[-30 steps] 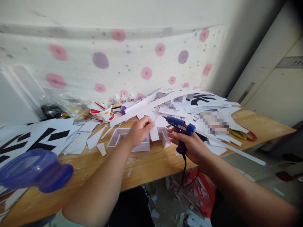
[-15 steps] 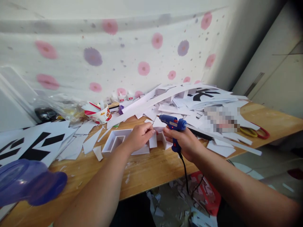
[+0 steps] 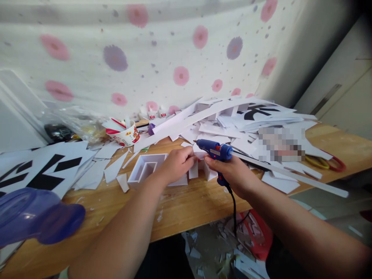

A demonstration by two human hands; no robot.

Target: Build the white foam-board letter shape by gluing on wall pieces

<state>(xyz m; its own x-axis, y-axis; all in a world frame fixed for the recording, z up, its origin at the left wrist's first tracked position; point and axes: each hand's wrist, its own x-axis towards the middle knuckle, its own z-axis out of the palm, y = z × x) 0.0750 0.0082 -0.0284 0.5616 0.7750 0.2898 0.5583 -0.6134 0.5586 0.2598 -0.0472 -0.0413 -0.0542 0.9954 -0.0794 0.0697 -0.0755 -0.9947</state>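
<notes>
My left hand (image 3: 178,166) is closed on a short white foam-board strip (image 3: 193,169) that stands upright against a white foam-board channel shape (image 3: 146,169) on the wooden table (image 3: 186,205). My right hand (image 3: 232,174) grips a blue hot glue gun (image 3: 216,152). The gun's nozzle points left, close to the fingertips of my left hand. Its black cord hangs over the table's front edge.
White paper and foam-board offcuts (image 3: 232,124) cover the back of the table. A paper cup (image 3: 123,135) stands at back left, scissors (image 3: 325,162) lie at right. A blue plastic object (image 3: 37,219) sits near left. Scraps and a red bag (image 3: 255,236) lie on the floor.
Both hands have come closer together at the foam-board piece. The glue gun has moved left and down, so its nozzle is now near my left fingers.
</notes>
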